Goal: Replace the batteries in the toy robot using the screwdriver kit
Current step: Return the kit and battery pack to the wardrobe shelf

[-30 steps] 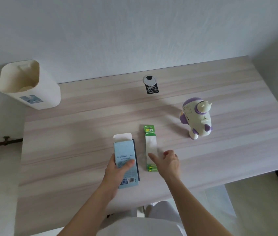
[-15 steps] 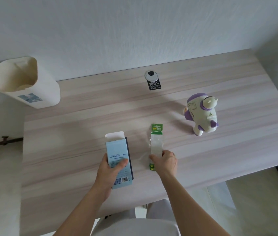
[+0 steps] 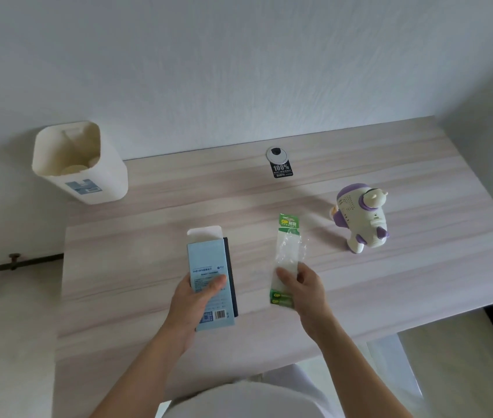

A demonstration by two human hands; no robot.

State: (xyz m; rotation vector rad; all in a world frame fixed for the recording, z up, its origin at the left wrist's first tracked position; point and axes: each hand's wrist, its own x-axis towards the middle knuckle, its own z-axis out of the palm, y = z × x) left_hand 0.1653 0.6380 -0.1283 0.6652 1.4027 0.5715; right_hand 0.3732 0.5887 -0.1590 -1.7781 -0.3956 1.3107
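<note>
The left hand (image 3: 192, 300) grips a flat blue cardboard kit box (image 3: 210, 282); the right hand (image 3: 305, 289) pinches a crinkly clear battery pack (image 3: 288, 254). Beyond the right fingers stands a smooth plastic toy robot (image 3: 361, 218).

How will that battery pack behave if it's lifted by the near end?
The battery pack looks mostly crinkled clear film, so its far part would probably flop. The green batteries sit by the right hand, so weight likely concentrates there. Glossy film may slip.

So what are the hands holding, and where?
The left hand grips the blue box at its lower half; the right hand pinches the battery pack near its bottom.
</note>
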